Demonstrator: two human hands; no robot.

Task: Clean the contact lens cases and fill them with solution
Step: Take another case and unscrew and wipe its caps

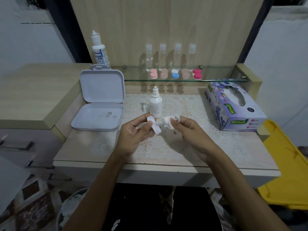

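Note:
My left hand (133, 134) holds a white contact lens case (154, 125) between thumb and fingers above the lace mat. My right hand (188, 129) pinches a crumpled white tissue (168, 121) just right of the case. Behind them stands a small white solution bottle (155, 105) with its cap off; the cap (146, 108) lies beside it. Several closed lens cases sit on the glass shelf, among them a pink one (153, 74), a blue and white one (175, 74) and a red one (197, 74).
An open grey box (100, 104) with small rings inside lies at the left. A tall solution bottle (99, 50) stands behind it. Several clear bottles (170, 55) line the shelf. A tissue box (233, 105) sits right, a yellow object (283, 164) beyond the table edge.

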